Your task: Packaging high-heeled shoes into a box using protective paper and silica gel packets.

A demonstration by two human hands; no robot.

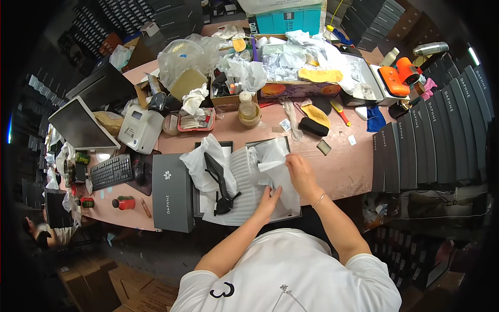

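My right hand (302,176) pinches the upper edge of white tissue paper (289,200), which lies in an open dark shoebox (294,213). Low on the same paper rests my left hand (267,205), its thumb and finger apart. Just beyond those fingertips is a small clear packet (264,183). Left of my hands, a black strappy sandal (214,174) lies on white wrapping paper (195,162) and a ribbed white foam sheet (243,179). What lies beneath the paper is hidden.
A closed dark grey shoebox (174,205) sits to the left, near a keyboard (111,172) and monitor (83,125). Stacked shoeboxes (434,140) line the right side. Behind stand a paper-filled carton (278,91), a bottle (247,104) and an orange tape dispenser (393,81).
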